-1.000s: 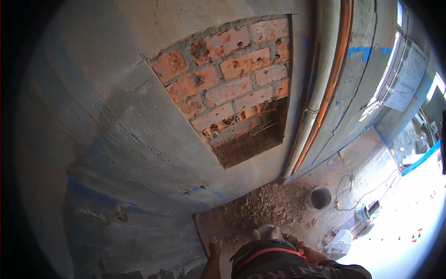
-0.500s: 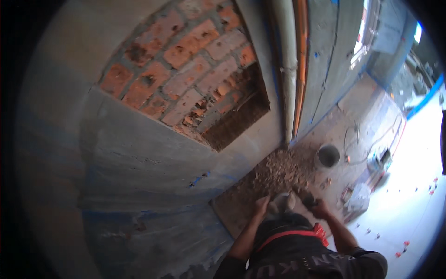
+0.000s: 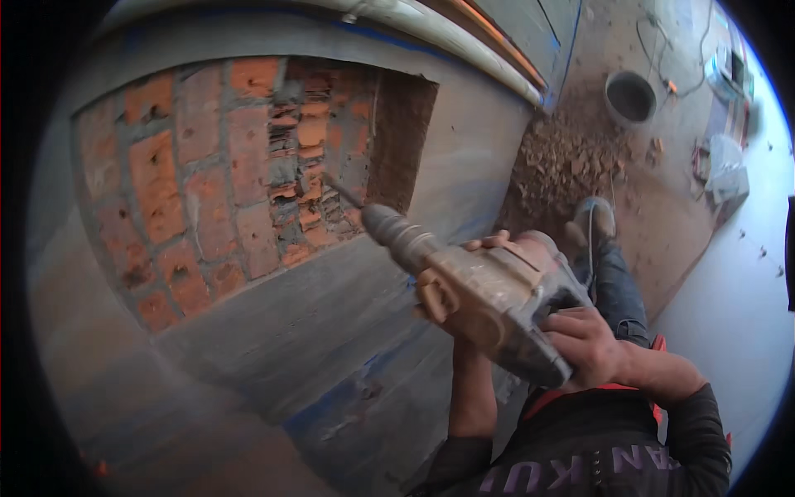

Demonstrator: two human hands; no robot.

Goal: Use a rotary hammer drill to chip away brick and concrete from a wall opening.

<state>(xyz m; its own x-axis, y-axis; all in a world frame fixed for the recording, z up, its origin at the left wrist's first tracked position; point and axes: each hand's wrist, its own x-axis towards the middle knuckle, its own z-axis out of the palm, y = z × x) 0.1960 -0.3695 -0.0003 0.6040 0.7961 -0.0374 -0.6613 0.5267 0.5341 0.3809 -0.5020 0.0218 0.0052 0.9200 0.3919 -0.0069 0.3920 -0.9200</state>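
A dusty rotary hammer (image 3: 489, 290) is held up in front of my body, its bit (image 3: 342, 190) pointing at the exposed brickwork (image 3: 195, 182). My right hand (image 3: 584, 344) is closed around the rear handle. From beneath, my left hand (image 3: 489, 240) supports the tool's body, mostly hidden by it, with only fingertips showing over the far side. The bit's tip overlaps a rough, chipped strip of brick (image 3: 310, 157); whether it touches I cannot tell. A brown recessed side (image 3: 404, 141) borders the brickwork, framed by grey plaster.
Broken brick rubble (image 3: 563, 161) covers the floor by the wall, close to my shoe (image 3: 595, 217). A bucket (image 3: 629, 98) stands beyond it. Pale pipes (image 3: 464, 41) run along the wall. A clear plastic bag (image 3: 726, 166) lies at the right, and cables trail across the floor.
My hands have risen from down near my legs, and the rotary hammer is now up at the brickwork. My view has turned, bringing the opening closer.
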